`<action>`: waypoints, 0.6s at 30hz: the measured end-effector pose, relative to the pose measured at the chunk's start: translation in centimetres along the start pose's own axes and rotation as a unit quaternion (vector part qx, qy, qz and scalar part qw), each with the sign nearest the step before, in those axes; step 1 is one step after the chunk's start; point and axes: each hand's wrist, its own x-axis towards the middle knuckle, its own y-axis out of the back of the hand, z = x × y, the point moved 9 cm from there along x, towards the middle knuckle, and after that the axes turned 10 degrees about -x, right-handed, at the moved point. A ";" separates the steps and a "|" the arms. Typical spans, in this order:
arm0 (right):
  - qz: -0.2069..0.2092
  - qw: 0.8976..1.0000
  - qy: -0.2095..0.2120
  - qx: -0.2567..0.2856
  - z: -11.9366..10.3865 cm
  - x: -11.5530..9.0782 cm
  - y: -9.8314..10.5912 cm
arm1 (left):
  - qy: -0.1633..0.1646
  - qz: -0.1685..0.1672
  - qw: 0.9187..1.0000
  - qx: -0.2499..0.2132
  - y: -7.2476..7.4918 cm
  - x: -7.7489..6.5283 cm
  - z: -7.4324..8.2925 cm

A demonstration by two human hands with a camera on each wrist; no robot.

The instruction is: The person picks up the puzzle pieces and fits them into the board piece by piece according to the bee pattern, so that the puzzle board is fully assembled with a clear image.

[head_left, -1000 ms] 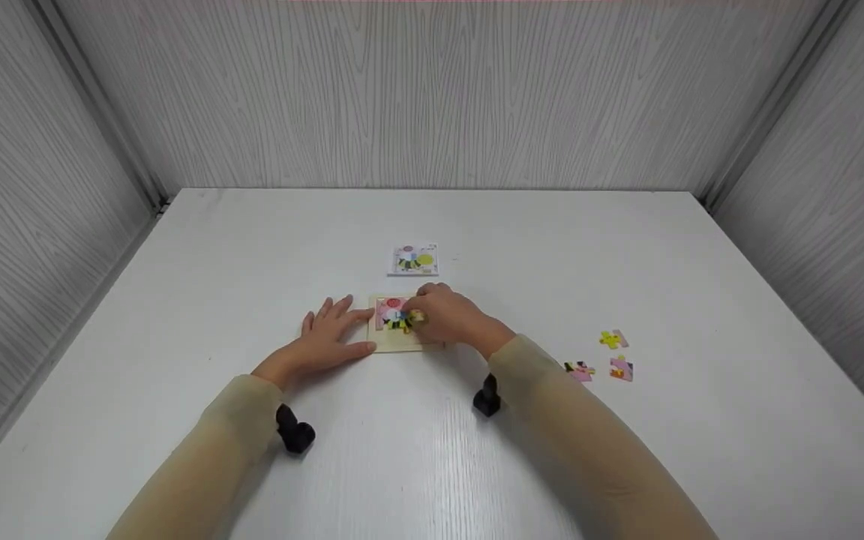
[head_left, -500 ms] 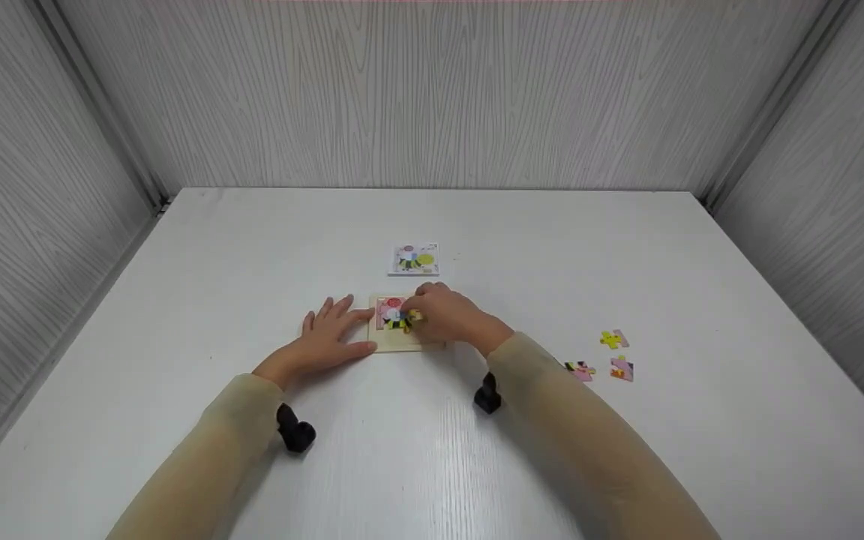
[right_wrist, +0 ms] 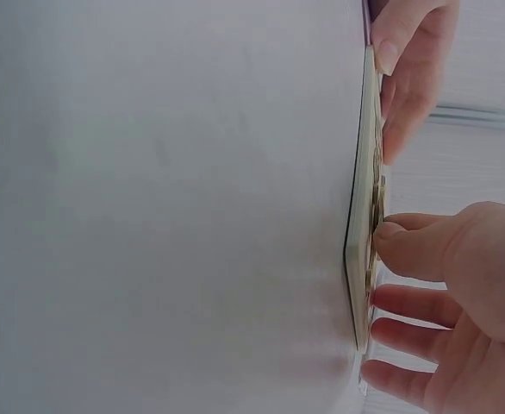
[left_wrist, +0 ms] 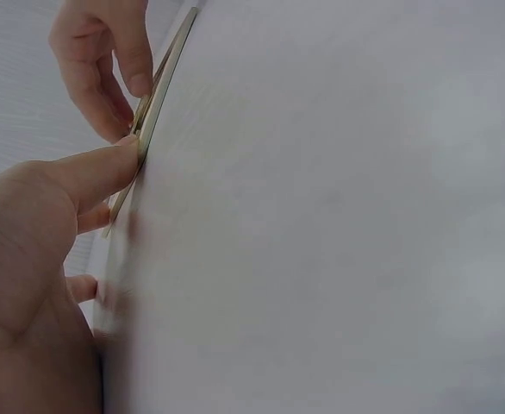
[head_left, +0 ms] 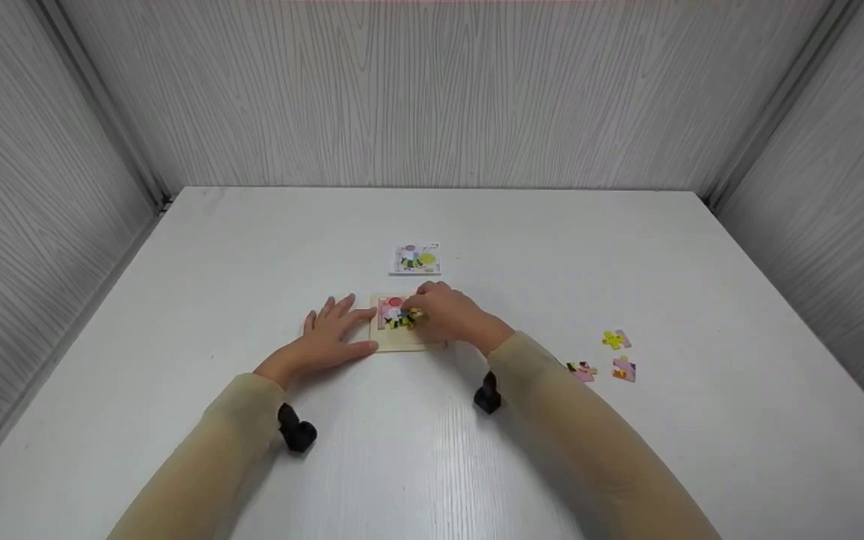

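A pale wooden puzzle board (head_left: 394, 343) lies mid-table, with a partly filled pink bee picture (head_left: 394, 304) in its frame. My left hand (head_left: 331, 336) rests at the board's left side, fingers spread, thumb and index fingertip touching its edge. Over the right half of the picture, my right hand (head_left: 454, 313) pinches a yellow and black puzzle piece (head_left: 415, 315) between thumb and index finger. That hand hides the board's right part. In the right wrist view the thumb (right_wrist: 408, 246) presses close to the board's face (right_wrist: 362, 198), the other fingers stretched beside it.
Behind the board lies a square card (head_left: 415, 259) with the bee picture. To the right are three loose pieces: a yellow one (head_left: 616, 340), a pink one with orange (head_left: 624, 369) and another pink one (head_left: 582, 370) beside the right sleeve. Grey wood-grain walls (head_left: 432, 97) enclose the white table.
Both hands stay nearly still at the board. The pinched piece shifts and turns slightly under the right fingertips; the loose pieces keep their places.
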 end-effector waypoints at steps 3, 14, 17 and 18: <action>0.000 1.000 -0.003 0.001 0.0 0.0 -0.1 | 0.003 0.000 1.000 0.000 -0.1 0.0 -0.1; 0.015 1.000 0.009 0.005 -0.1 -0.3 0.2 | 0.004 0.002 1.000 0.004 0.0 0.1 -0.2; 0.012 1.000 0.007 0.002 0.0 -0.2 0.1 | 0.009 0.000 1.000 0.004 -0.1 0.1 -0.3; 0.010 1.000 0.007 0.001 0.0 -0.2 0.0 | 0.011 -0.001 1.000 0.004 -0.2 0.1 -0.3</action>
